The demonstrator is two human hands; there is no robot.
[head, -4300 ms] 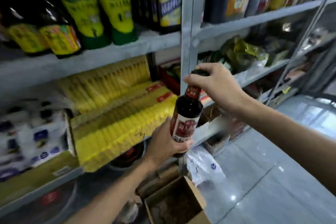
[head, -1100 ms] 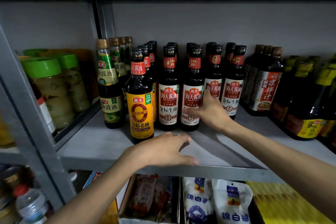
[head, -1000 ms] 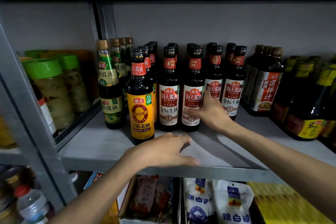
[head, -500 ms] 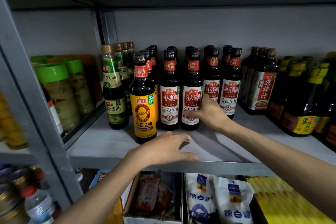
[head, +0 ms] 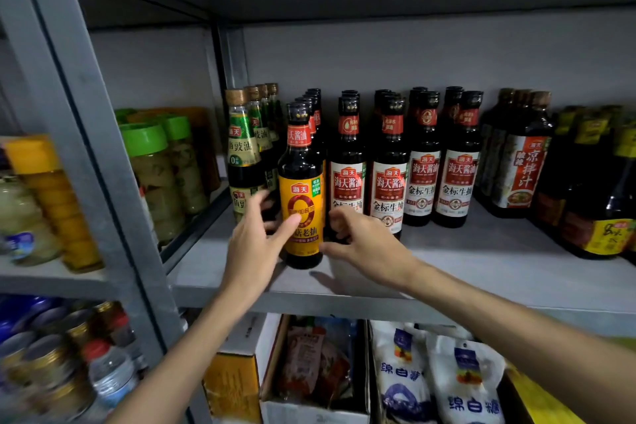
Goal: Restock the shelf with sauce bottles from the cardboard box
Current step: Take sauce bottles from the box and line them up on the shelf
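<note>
A dark sauce bottle with an orange label (head: 302, 206) stands at the front of the grey shelf (head: 481, 272), ahead of the rows behind it. My left hand (head: 253, 248) holds it from the left, thumb on the label and fingers reaching round its far side. My right hand (head: 361, 241) is at its right, thumb against the bottle's base, fingers loosely curled in front of a red-and-white-labelled sauce bottle (head: 347, 175). More of those bottles (head: 423, 179) stand in rows to the right. The cardboard box of stock is out of view.
Green-labelled bottles (head: 242, 148) stand just left of my left hand. Green-lidded jars (head: 151, 175) sit beyond the grey upright (head: 93, 134). Dark bottles (head: 523, 165) fill the shelf's right end. Below are white sugar bags (head: 406, 385) and an open carton of packets (head: 309, 406).
My left hand has risen from the shelf edge to the orange-labelled bottle. My right hand has left the red-and-white-labelled bottle and moved left, to the orange bottle's base.
</note>
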